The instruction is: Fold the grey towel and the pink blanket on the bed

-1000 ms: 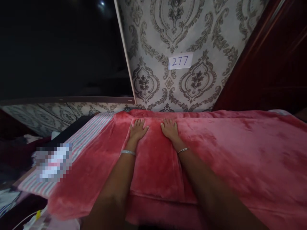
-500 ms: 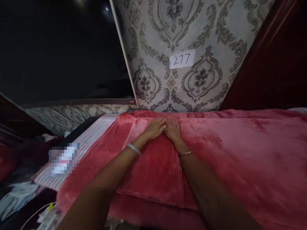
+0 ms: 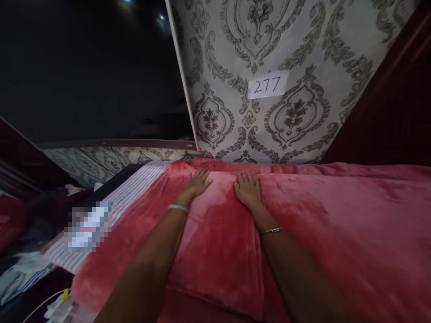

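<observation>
A plush red-pink blanket (image 3: pixel 222 251) lies spread out, with a folded panel in its middle. My left hand (image 3: pixel 197 184) rests flat on the panel's far left corner, fingers spread. On the far right part of the same panel, my right hand (image 3: pixel 248 190) lies palm down with its fingers apart. Neither hand grips the cloth. The panel's pile shows a lighter patch between and below the hands and a darker patch nearer me. A band is on my left wrist and a thin bracelet on my right.
A striped cloth (image 3: pixel 134 188) shows under the blanket's left side. Behind stand a patterned wall with a paper label (image 3: pixel 268 85) reading 277 and a large dark screen (image 3: pixel 94 76). Clothes (image 3: pixel 23 273) and a white cable (image 3: pixel 43 301) lie at the lower left.
My hands were close together at the panel's far edge. The left has slid left to the corner and the right slightly right, leaving a lighter smoothed patch. The view has shifted a little.
</observation>
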{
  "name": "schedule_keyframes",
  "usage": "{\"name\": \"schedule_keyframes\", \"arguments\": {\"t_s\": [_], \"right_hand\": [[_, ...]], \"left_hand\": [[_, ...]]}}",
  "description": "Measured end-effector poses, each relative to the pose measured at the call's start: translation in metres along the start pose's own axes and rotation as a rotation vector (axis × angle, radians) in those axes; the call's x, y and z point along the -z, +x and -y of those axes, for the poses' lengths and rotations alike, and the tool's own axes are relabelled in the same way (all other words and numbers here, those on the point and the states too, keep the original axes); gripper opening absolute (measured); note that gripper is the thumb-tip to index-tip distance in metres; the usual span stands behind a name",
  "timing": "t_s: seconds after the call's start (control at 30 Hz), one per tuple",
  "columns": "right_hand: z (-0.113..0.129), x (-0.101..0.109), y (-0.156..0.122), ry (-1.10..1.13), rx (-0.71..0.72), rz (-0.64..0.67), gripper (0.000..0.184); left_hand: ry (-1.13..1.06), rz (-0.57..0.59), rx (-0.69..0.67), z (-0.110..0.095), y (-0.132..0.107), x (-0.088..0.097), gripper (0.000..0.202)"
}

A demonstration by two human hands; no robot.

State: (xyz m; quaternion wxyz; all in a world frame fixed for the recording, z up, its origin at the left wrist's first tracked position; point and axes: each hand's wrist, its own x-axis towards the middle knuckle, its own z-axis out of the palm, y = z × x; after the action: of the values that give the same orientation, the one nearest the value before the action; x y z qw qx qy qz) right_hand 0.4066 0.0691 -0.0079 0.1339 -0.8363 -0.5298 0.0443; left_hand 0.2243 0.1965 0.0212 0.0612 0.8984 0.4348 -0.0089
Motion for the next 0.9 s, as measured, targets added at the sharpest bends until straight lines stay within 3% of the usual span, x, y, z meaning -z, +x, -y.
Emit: {"name": "schedule_keyframes", "arguments": {"t_s": [0.13,0.23,0.37,0.43,0.53,0.7,0.9], "right_hand": [[-0.001,-0.004,0.001,-0.007,0.000,-0.020,0.063],[-0.001,-0.002,-0.001,0.006,0.000,-0.025,0.063],[0.003,0.013,-0.007,0.036,0.007,-0.012,0.063],[0.003,0.024,-0.010,0.066,-0.009,0.023,0.063],[-0.002,0.037,-0.022,0.124,-0.055,0.002,0.065],[-0.020,0.046,-0.075,0.157,0.079,-0.049,0.058],[-0.019,0.049,-0.135,0.172,-0.037,0.019,0.045]], "left_hand": [[-0.044,-0.039,0.032,0.018,0.005,-0.009,0.066],[-0.046,-0.046,0.024,0.011,0.004,-0.008,0.067],[0.028,-0.025,0.087,-0.005,-0.010,0.011,0.068],[0.053,-0.016,0.093,-0.012,-0.025,0.021,0.069],[0.038,-0.003,-0.008,-0.020,-0.057,0.027,0.069],[-0.008,0.080,-0.157,-0.032,-0.118,0.015,0.067],[-0.014,0.036,-0.145,-0.057,-0.151,0.003,0.064]]}}
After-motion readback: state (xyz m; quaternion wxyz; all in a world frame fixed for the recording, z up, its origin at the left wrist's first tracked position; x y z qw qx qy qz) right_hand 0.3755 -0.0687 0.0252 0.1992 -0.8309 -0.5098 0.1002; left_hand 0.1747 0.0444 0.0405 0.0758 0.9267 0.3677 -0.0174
